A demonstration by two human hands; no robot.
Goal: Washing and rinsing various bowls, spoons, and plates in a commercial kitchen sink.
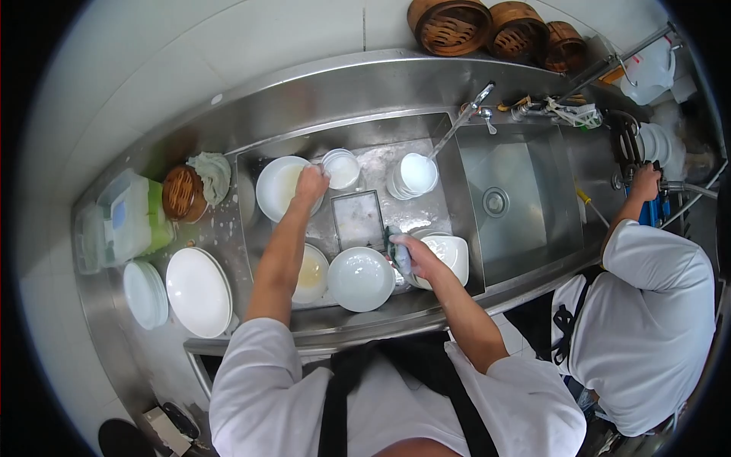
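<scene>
My left hand is at the right side of a large white bowl in the left sink basin. Its fingertips come close to a stack of small white bowls; whether they grip anything is hidden. In my right hand is a wet sponge with a dark green scouring side. Just left of the sponge sits a round white bowl, and beneath the right hand is a squarish white dish. Yellowish liquid lies in another white bowl.
Water from the faucet runs into stacked white bowls. A metal frame lies on the basin floor. White oval plates and a bamboo steamer stand left. The right basin has a drain. A co-worker stands at right.
</scene>
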